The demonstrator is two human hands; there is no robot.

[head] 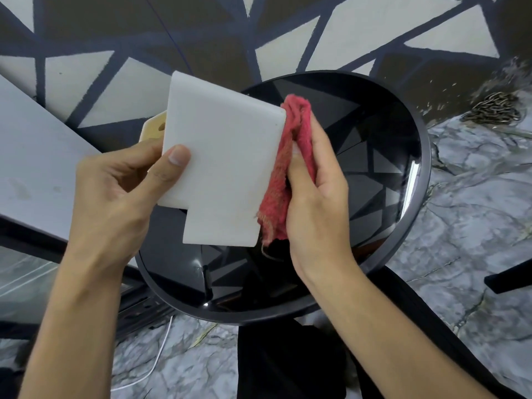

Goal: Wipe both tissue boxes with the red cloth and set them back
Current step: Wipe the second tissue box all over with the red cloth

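White box, mid-frame: likely rigid, light, slick; left hand pinches its edge, a sound hold; right hand grips cloth.

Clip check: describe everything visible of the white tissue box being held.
The white tissue box looks like smooth matte plastic, flat-faced with rounded corners and a rectangular notch cut into its lower edge. A pale yellowish part pokes out behind its left side. It is held tilted in the air above the round black table. The left hand grips its left side, thumb on the facing panel; the right hand presses the red cloth against its right edge.
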